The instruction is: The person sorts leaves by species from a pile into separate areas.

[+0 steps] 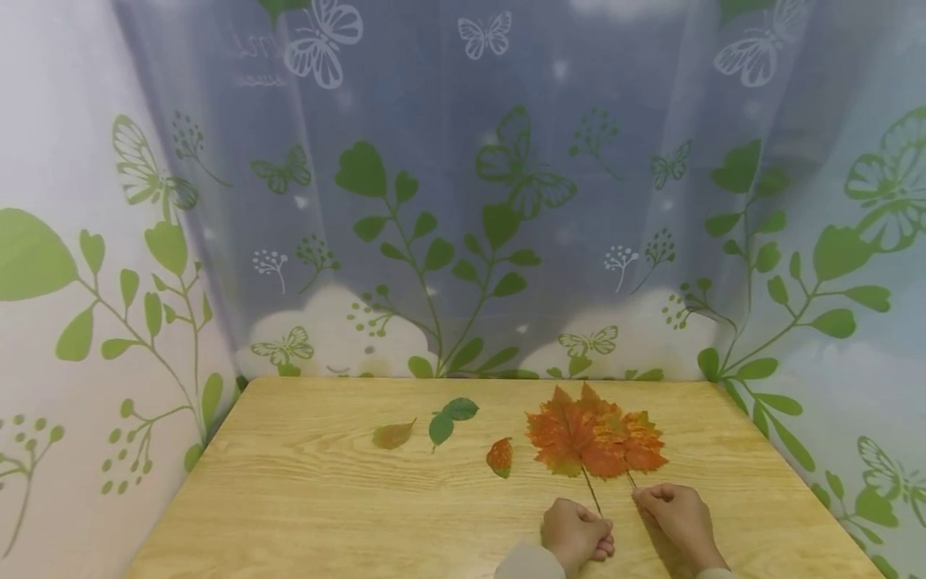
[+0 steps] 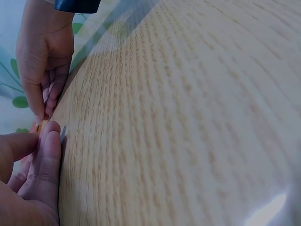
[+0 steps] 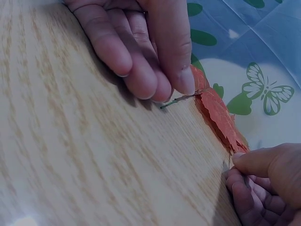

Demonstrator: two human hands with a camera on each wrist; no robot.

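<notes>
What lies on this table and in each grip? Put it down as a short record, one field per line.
Surface: wood-grain table
Left grip: pinches left stem
Right grip: pinches right stem
On the stems: orange lobed leaves, overlapping
Other leaves, left to right: brownish leaf; green leaf pair; small red-orange leaf
Behind the table: curtain printed with butterflies and plants
</notes>
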